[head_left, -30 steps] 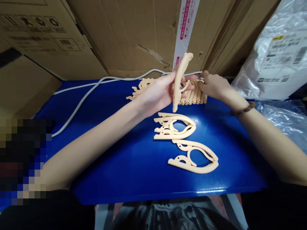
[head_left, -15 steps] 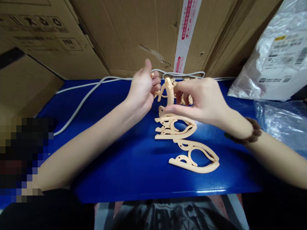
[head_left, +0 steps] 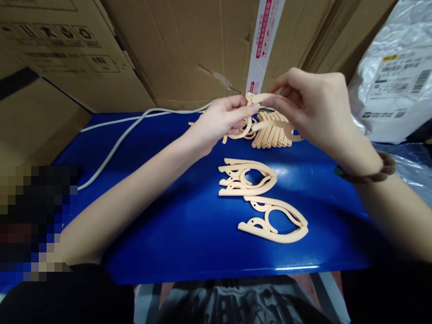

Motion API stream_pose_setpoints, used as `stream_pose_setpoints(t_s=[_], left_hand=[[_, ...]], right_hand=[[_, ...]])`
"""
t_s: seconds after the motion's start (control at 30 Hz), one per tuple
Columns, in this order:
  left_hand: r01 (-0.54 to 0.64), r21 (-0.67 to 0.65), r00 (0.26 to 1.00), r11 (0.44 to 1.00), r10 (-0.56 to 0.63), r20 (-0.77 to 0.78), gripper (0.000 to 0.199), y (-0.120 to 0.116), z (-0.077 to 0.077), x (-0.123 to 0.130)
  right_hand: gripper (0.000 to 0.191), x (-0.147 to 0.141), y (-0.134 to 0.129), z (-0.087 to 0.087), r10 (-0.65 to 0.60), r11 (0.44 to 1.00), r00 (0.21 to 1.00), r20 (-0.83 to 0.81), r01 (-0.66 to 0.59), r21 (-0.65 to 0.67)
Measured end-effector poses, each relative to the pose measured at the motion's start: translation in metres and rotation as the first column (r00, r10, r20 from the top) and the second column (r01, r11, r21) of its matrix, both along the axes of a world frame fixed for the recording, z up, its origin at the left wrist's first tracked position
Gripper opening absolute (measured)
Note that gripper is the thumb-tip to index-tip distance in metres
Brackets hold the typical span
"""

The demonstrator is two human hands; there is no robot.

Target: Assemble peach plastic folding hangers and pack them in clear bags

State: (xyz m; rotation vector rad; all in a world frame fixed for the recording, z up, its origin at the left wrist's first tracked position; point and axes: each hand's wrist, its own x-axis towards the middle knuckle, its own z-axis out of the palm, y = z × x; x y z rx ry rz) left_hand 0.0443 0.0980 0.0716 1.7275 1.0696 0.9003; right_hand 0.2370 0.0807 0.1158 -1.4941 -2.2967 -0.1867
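Observation:
Between my hands, above the back of the blue table, is a beige hinged plastic piece (head_left: 261,97). The thumb and fingers of my left hand (head_left: 222,118) are closed on its left part near the joint. My right hand (head_left: 312,105) pinches its right part. Behind and below my hands lie a row of several stacked beige pieces (head_left: 272,135) and some loose curved ones, partly hidden. Nearer to me, a few folded beige pieces (head_left: 248,192) lie overlapping, and another folded piece (head_left: 293,238) rests in front of them, its arms curved around an oval gap.
Cardboard boxes (head_left: 189,54) stand along the back and left. A white cable (head_left: 116,146) runs over the table (head_left: 162,234) at the left and rear. A plastic-wrapped parcel (head_left: 388,90) leans at the right, with clear plastic film beneath it.
My right hand has moved right and up, and my left hand has turned and shifted right. The held piece is raised and spread out sideways. The stacked row behind is more exposed.

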Motion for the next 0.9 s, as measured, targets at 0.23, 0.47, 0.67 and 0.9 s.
stream_pose_setpoints(t_s=[0.23,0.47,0.67,0.9], left_hand=[[0.101,0.006,0.995,0.995,-0.101,-0.005,0.025,0.003,0.003,-0.004],[0.040,0.184,0.998,0.982,-0.032,-0.047,0.008,0.000,-0.007,0.003],[-0.036,0.005,0.993,0.999,0.036,-0.116,0.018,0.046,-0.026,0.016],[-0.090,0.243,0.869,0.966,0.195,-0.454,0.017,0.066,0.001,0.021]], right_hand=[[0.046,-0.004,0.004,-0.017,-0.068,0.997,0.955,0.287,0.057,0.047],[0.033,0.013,0.031,-0.021,0.080,0.965,0.916,-0.394,-0.170,-0.199],[0.030,0.017,0.026,-0.005,-0.047,0.912,0.631,-0.774,-0.290,-0.292],[0.029,0.008,0.009,0.001,0.030,0.924,0.628,-0.777,-0.314,-0.218]])
